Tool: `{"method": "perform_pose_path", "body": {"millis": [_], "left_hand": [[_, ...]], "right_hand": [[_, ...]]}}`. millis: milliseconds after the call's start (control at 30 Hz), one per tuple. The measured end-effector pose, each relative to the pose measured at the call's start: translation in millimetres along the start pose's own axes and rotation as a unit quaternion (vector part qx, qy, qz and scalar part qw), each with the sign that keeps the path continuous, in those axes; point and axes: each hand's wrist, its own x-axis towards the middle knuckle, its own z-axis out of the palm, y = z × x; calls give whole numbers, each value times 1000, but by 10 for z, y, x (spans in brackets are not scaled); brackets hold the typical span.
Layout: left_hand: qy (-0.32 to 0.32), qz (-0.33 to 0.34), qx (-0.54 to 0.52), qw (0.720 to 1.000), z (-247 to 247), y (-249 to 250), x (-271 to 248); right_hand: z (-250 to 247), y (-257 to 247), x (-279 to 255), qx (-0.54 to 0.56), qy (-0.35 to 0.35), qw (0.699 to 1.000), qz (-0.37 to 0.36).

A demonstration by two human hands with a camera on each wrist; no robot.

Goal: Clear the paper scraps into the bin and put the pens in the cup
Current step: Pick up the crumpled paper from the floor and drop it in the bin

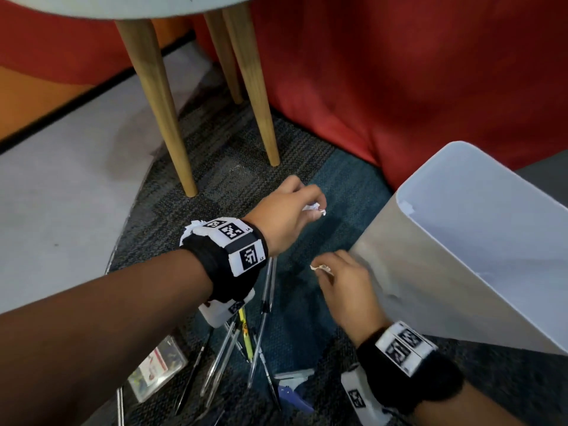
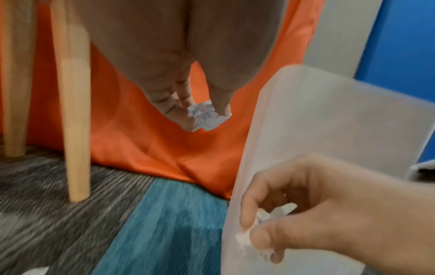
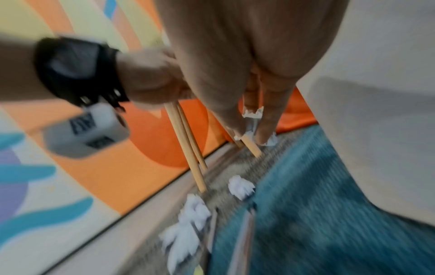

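Head view: both hands (image 1: 285, 210) (image 1: 347, 287) pinch paper scraps (image 1: 313, 209) beside the white bin (image 1: 461, 241).

Left forearm enters head view from lower left, reaching up toward frame centre. Left hand (image 1: 285, 210) back-up, fingers curled down, fingertips (image 2: 188, 119) pinched together with the thumb. Black wristband with white marker blocks (image 1: 242, 244) at the wrist. Right hand (image 1: 347, 287) lower, right of centre, forearm coming in from the bottom right corner; fingers curled, thumb and forefinger pinched. Same band and markers (image 1: 402, 345) on that wrist. Hands near each other, not touching.
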Motion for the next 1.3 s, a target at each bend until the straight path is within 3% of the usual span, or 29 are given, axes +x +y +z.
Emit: {"method": "perform_pose_path", "body": {"millis": [200, 300, 467, 600, 700, 900, 967, 1033, 1100, 1233, 1300], "left_hand": [[96, 94, -35, 990, -585, 823, 146], [109, 139, -53, 983, -672, 1220, 235], [36, 163, -27, 986, -390, 1564, 371], [-80, 174, 102, 976, -109, 1604, 376], [-91, 192, 139, 967, -50, 1539, 341], [-47, 189, 72, 978, -336, 1217, 293], [-36, 166, 62, 983, -438, 1021, 263], [-25, 137, 65, 988, -522, 783, 212], [-20, 96, 77, 992, -588, 499, 142], [-19, -6, 117, 993, -665, -171, -75], [-23, -52, 135, 989, -643, -508, -226]], "right_hand": [[-982, -659, -166, 143, 145, 979, -7], [-1364, -822, -212, 179, 214, 960, -2], [-1718, -644, -313, 145, 314, 937, 42], [-1836, -441, -430, 129, 340, 928, 76], [-1883, -242, -441, 132, 353, 921, 101], [-1970, -65, -269, 31, 342, 935, 92], [-1969, -43, -184, -4, 257, 956, 139], [-1930, -39, -117, -37, 116, 968, 221], [-1886, -71, -66, -76, 73, 962, 250], [-1769, -409, -17, -23, 244, 964, 105], [-1619, -667, 39, -2, 282, 959, 19]]}}
